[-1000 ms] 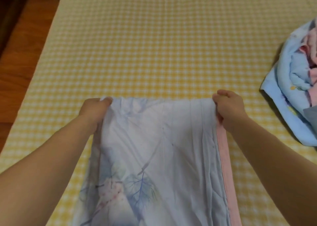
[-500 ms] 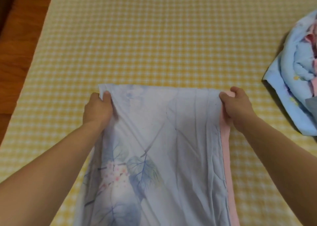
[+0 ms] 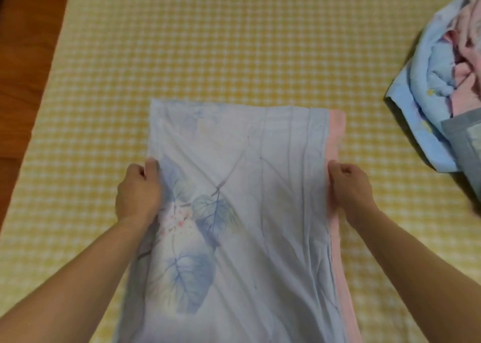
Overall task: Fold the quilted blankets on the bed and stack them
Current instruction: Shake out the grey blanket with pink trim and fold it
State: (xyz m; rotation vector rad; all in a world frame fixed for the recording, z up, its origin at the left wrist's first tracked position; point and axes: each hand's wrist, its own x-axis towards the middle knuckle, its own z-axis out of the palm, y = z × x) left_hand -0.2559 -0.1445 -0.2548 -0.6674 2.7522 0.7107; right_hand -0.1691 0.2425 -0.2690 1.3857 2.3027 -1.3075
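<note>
Mid-fold, the left hand (image 3: 139, 194) and right hand (image 3: 348, 186) each pinch a side edge of the leaf-print blanket (image 3: 242, 212) lying lower centre on the bed (image 3: 234, 43), which next needs doubling over.

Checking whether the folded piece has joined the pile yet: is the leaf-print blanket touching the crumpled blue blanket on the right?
Apart. The head view shows a stretch of bare yellow checked sheet between the leaf-print blanket and the crumpled blue blanket.
</note>
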